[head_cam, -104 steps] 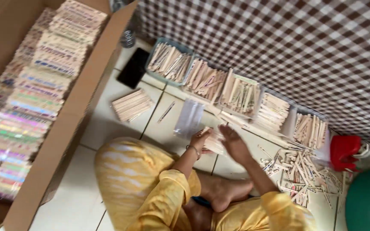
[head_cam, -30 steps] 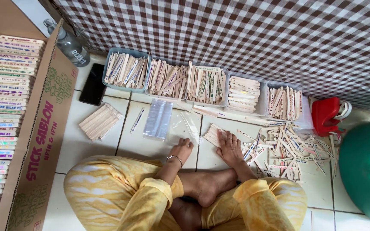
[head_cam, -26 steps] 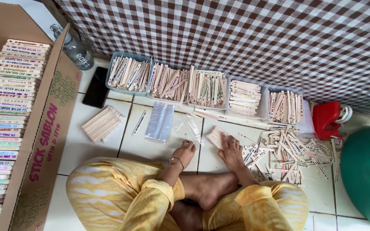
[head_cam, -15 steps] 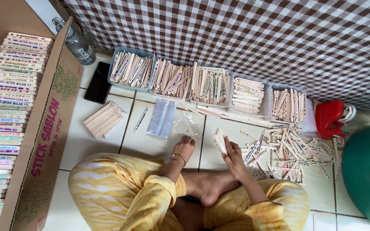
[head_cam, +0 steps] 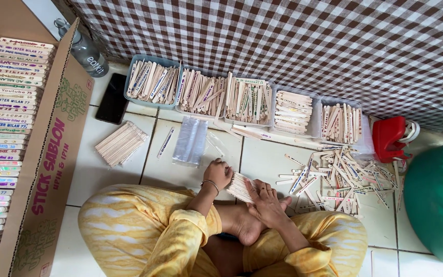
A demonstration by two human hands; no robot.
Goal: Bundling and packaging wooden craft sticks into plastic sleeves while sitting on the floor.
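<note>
Both hands point(head_cam: 242, 190) clasp a bundle of wooden sticks point(head_cam: 240, 186).

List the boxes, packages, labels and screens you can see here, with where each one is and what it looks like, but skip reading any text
Cardboard box: far left, brown, open flap with pink and green print.
Packed sticks: inside it, rows with multicoloured print.
Phone: floor beside the box, black, screen dark.
Water bottle: top left, clear grey, small label.
Plastic bags: floor centre, clear, flat.
Trays: row along the checked cloth, holding printed sticks.
</note>
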